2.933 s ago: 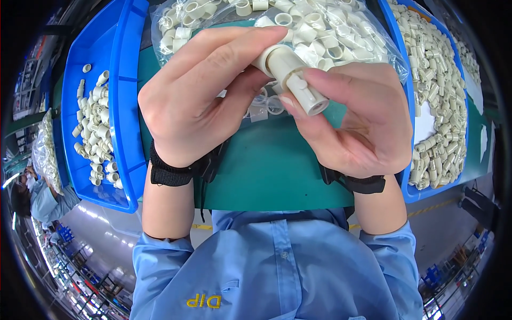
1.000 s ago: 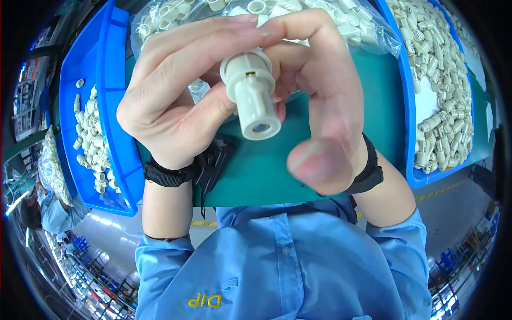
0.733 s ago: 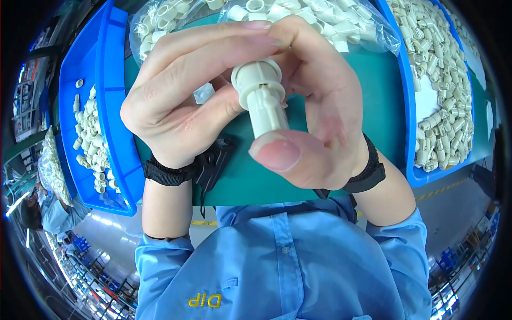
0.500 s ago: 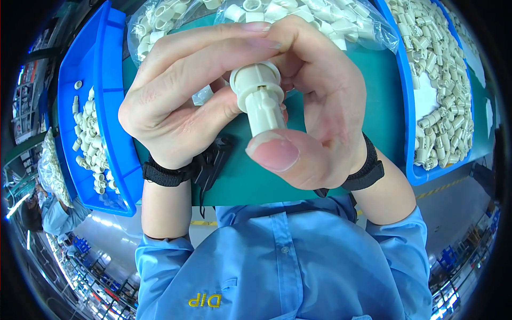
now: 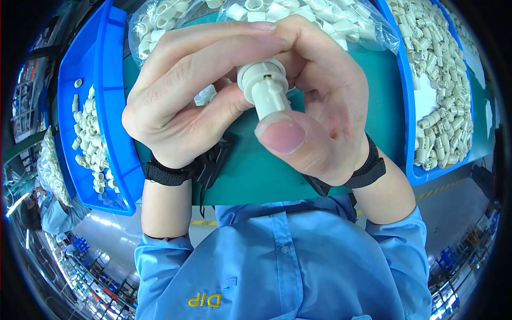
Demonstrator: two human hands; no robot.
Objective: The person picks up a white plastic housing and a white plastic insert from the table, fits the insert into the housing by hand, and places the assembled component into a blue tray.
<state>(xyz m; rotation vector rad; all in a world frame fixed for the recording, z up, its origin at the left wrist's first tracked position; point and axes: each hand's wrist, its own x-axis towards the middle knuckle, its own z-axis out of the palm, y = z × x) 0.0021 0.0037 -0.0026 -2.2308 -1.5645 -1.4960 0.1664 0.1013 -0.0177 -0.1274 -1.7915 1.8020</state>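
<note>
Between my two hands, above the green table mat, is an off-white plastic fitting (image 5: 265,88) with a wide ringed collar and a narrower ribbed stem. My left hand (image 5: 181,93) is closed on the collar end, thumb below and fingers across the top. My right hand (image 5: 328,101) curls around from the other side, its thumb pressed against the stem's near end. The fingertips of both hands meet above the collar. Their grip hides the far side of the fitting.
A blue bin (image 5: 114,133) on the left holds several off-white fittings. Another blue tray (image 5: 409,133) on the right is heaped with similar pieces. Clear plastic bags of white sleeves (image 5: 314,21) lie along the back of the green mat (image 5: 256,184). A person (image 5: 61,216) is far left.
Both hands have shifted slightly to the right with the fitting. It now points more toward me, and my right thumb has moved up, so less of the stem shows.
</note>
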